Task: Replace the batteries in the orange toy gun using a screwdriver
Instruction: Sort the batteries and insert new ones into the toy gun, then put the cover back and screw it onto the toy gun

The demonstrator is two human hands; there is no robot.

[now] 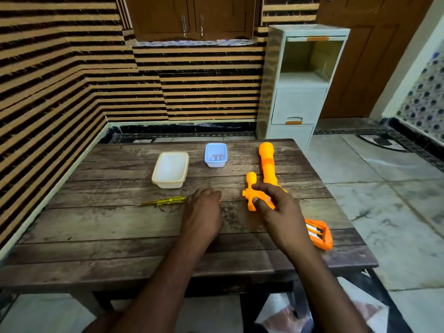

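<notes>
The orange toy gun (267, 164) lies on the right of the wooden table (120, 227), barrel pointing away from me. Its near end (320, 234) is open and two batteries show inside. My right hand (281, 212) is over the gun's middle, with thumb and forefinger curled round the part by the grip. My left hand (203, 210) rests palm down at the table's centre. Its fingers bend down over a small orange piece (219, 201), of which only an edge shows. The yellow screwdriver (168, 201) lies just left of that hand, tip pointing left.
A white plastic box (170, 169) and a small blue tub (215, 155) holding a few small items stand at the back of the table. A pale drawer cabinet (298, 92) stands behind the table's far right corner. Tiled floor lies to the right.
</notes>
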